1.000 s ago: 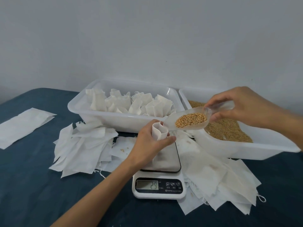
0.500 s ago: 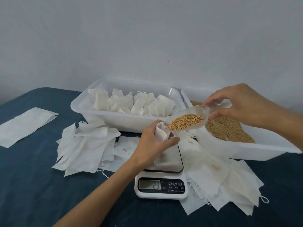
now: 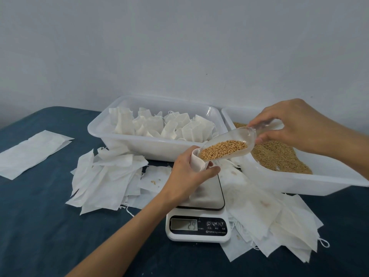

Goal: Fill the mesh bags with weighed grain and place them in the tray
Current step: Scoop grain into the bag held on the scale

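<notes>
Over the scale (image 3: 199, 216) at the bench's (image 3: 40, 226) near middle, the left hand (image 3: 188, 174) curls its fingers round an open mesh bag (image 3: 196, 161), held upright above the steel platform. At 2 o'clock from it, the right hand (image 3: 295, 124) pinches the handle of a clear scoop (image 3: 229, 144) tilted down so that its lip touches the bag's mouth; grain (image 3: 223, 149) lies heaped in the scoop's lower end. Scale display reads 29. At 12 o'clock from the scale stands a white tray (image 3: 139, 144) with filled bags (image 3: 165, 126) standing inside. At 2 o'clock a second tray (image 3: 299, 184) carries loose grain. Flat empty bags (image 3: 107, 176) lie piled at 9 o'clock and others (image 3: 269, 216) at 4 o'clock.
</notes>
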Demonstrator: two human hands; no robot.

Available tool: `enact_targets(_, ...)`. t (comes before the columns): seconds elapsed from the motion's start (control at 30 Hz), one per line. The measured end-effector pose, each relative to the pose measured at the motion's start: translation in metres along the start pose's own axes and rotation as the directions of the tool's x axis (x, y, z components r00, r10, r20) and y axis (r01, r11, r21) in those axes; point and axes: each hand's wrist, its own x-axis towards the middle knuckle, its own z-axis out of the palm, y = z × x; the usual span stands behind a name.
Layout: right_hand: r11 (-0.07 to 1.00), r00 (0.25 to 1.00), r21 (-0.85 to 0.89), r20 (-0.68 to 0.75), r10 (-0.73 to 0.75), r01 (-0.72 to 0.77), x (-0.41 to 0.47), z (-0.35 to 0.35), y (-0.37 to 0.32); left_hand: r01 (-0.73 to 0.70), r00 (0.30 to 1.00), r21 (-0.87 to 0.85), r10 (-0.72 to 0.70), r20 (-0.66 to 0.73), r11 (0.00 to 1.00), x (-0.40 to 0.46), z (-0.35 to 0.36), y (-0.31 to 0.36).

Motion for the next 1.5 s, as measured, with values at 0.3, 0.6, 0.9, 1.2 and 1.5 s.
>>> enact_targets(0.3, 1.000, 1.000, -0.009, -0.006, -0.004, 0.004, 0.0010, 0.0013, 0.0031, -0.008, 1.000, 0.012, 0.008, -0.009, 1.000, 0.0013, 0.0006, -0.0003)
enact_targets(0.6, 1.000, 1.000, -0.011, -0.023, -0.015, 0.015, 0.0006, 0.0025, 0.0035, -0.017, 1.000, 0.020, 0.017, -0.005, 1.000, 0.0011, -0.0002, -0.0001)
enact_targets(0.9, 1.000, 1.000, 0.006, -0.026, -0.016, 0.016, 0.0008, 0.0021, 0.0017, -0.015, 1.000, 0.021, 0.015, -0.008, 1.000, 0.0012, -0.0001, 0.0005)
enact_targets(1.2, 1.000, 1.000, 0.002, -0.024, -0.014, 0.014, 0.0009, 0.0019, 0.0008, -0.023, 1.000, 0.007, 0.023, -0.011, 1.000, 0.0010, -0.0003, 0.0015)
enact_targets(1.5, 1.000, 1.000, 0.012, -0.021, -0.019, 0.019, 0.0013, 0.0027, 0.0010, -0.009, 1.000, 0.004, 0.009, -0.011, 1.000, 0.0006, -0.0009, 0.0014)
